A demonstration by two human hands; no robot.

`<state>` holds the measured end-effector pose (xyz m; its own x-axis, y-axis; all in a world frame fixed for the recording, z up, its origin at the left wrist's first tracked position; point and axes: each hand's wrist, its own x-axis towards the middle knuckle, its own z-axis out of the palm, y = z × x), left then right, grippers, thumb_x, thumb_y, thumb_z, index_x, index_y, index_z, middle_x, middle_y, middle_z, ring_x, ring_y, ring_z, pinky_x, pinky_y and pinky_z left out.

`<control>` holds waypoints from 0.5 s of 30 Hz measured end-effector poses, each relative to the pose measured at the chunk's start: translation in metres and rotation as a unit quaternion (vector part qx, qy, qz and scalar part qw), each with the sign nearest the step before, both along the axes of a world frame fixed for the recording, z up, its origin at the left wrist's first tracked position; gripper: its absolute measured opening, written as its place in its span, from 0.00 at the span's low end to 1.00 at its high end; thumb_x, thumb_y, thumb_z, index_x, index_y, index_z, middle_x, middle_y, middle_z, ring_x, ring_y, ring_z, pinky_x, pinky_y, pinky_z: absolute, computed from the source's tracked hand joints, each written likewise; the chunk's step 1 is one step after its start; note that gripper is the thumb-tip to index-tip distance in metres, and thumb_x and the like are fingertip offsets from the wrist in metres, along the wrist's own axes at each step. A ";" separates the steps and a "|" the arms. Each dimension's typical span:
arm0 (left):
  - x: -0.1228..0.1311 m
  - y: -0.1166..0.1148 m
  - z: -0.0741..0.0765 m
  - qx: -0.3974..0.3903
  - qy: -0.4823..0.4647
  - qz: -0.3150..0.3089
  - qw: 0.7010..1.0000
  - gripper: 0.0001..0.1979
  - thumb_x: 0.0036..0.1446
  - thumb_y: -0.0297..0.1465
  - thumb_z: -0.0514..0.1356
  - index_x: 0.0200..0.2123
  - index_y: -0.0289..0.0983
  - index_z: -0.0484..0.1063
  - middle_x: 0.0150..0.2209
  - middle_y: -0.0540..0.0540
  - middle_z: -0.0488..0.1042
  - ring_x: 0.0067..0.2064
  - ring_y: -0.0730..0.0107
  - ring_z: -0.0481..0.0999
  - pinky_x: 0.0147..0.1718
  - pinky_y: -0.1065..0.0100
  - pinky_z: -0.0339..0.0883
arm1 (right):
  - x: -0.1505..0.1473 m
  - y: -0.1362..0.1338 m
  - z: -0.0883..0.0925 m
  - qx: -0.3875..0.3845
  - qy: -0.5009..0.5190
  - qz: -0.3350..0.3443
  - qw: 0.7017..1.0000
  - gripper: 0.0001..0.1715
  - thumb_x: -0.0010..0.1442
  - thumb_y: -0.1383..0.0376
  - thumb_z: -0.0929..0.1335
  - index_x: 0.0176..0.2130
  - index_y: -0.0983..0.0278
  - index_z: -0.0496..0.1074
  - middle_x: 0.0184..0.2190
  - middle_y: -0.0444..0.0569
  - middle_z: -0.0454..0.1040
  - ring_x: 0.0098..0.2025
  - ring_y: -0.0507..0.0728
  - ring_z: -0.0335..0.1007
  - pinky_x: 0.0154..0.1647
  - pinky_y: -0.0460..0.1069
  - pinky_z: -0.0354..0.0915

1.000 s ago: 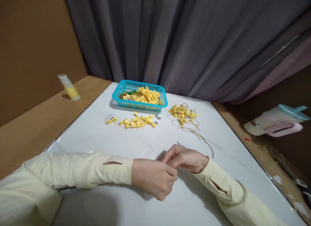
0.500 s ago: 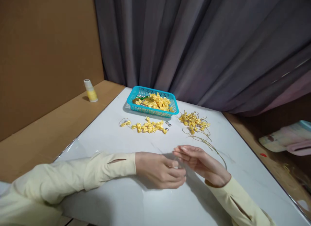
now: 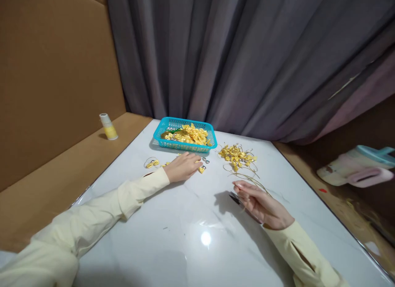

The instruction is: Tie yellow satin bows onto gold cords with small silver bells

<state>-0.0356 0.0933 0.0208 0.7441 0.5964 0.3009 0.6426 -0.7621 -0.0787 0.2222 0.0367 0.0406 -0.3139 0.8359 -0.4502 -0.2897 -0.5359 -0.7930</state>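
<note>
My left hand (image 3: 184, 166) reaches forward and lies over a row of small yellow ribbon bows (image 3: 153, 163) on the white table (image 3: 191, 237), fingers curved down onto them. My right hand (image 3: 259, 204) hovers palm up to the right, fingers loosely curled around a thin gold cord loop (image 3: 239, 200). Behind the bows stands a turquoise basket (image 3: 160, 132) full of more yellow bows. A pile of bows with gold cords (image 3: 237, 154) lies right of the basket.
A small yellow and white bottle (image 3: 108, 126) stands on the brown ledge at the left. A grey curtain hangs behind the table. A pink jug with a teal lid (image 3: 358, 169) lies on the brown surface at the right.
My left hand left my right hand and moved forward to the row of bows. My right hand stayed, still with the thin cord.
</note>
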 end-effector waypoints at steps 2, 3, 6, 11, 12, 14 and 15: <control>0.008 0.002 -0.004 -0.016 0.009 0.011 1.000 0.10 0.60 0.27 0.50 0.34 0.33 0.70 0.39 0.40 0.71 0.40 0.61 0.68 0.36 0.64 0.55 | 0.002 0.002 -0.008 -0.003 0.001 0.007 1.000 0.11 0.43 0.72 0.74 0.31 0.67 0.75 0.25 0.44 0.71 0.21 0.43 0.63 0.25 0.36 0.66; 0.010 0.003 -0.005 -0.024 0.013 0.013 1.000 0.11 0.60 0.26 0.49 0.33 0.32 0.70 0.36 0.40 0.72 0.39 0.61 0.68 0.36 0.63 0.55 | 0.003 0.003 -0.011 0.002 0.000 0.009 1.000 0.11 0.43 0.72 0.74 0.32 0.68 0.75 0.25 0.44 0.71 0.20 0.43 0.63 0.23 0.36 0.66; 0.015 0.003 -0.007 -0.042 0.001 0.019 0.999 0.13 0.61 0.25 0.48 0.30 0.31 0.71 0.32 0.39 0.71 0.38 0.60 0.68 0.36 0.62 0.56 | 0.003 0.002 -0.016 0.023 -0.012 0.020 0.999 0.12 0.44 0.69 0.74 0.33 0.68 0.74 0.23 0.43 0.72 0.17 0.42 0.60 0.17 0.36 0.61; 0.021 -0.015 0.012 -0.252 -0.192 0.029 0.948 0.10 0.57 0.32 0.54 0.37 0.34 0.72 0.35 0.43 0.75 0.38 0.66 0.70 0.39 0.65 0.60 | -0.005 -0.007 -0.012 0.095 -0.044 0.023 0.994 0.21 0.48 0.65 0.72 0.42 0.64 0.66 0.19 0.41 0.72 0.14 0.45 0.61 0.15 0.40 0.60; 0.022 -0.021 0.018 -0.335 -0.235 0.049 0.911 0.10 0.56 0.34 0.56 0.36 0.35 0.73 0.36 0.45 0.75 0.36 0.68 0.71 0.37 0.67 0.61 | -0.007 -0.009 -0.011 0.116 -0.049 0.017 0.992 0.20 0.48 0.64 0.72 0.41 0.64 0.65 0.18 0.41 0.72 0.14 0.46 0.61 0.15 0.41 0.60; 0.026 -0.034 0.030 -0.477 -0.286 0.071 0.828 0.12 0.53 0.37 0.58 0.35 0.34 0.73 0.34 0.45 0.75 0.34 0.69 0.71 0.32 0.69 0.62 | -0.010 -0.012 -0.011 0.152 -0.060 0.022 0.986 0.17 0.49 0.61 0.72 0.36 0.64 0.65 0.19 0.42 0.72 0.15 0.48 0.63 0.15 0.42 0.61; 0.027 -0.039 0.034 -0.534 -0.303 0.068 0.787 0.12 0.52 0.37 0.59 0.35 0.34 0.73 0.34 0.45 0.76 0.34 0.69 0.72 0.32 0.70 0.62 | -0.011 -0.013 -0.010 0.164 -0.065 0.031 0.984 0.16 0.49 0.60 0.71 0.35 0.65 0.66 0.20 0.43 0.72 0.16 0.48 0.64 0.15 0.43 0.62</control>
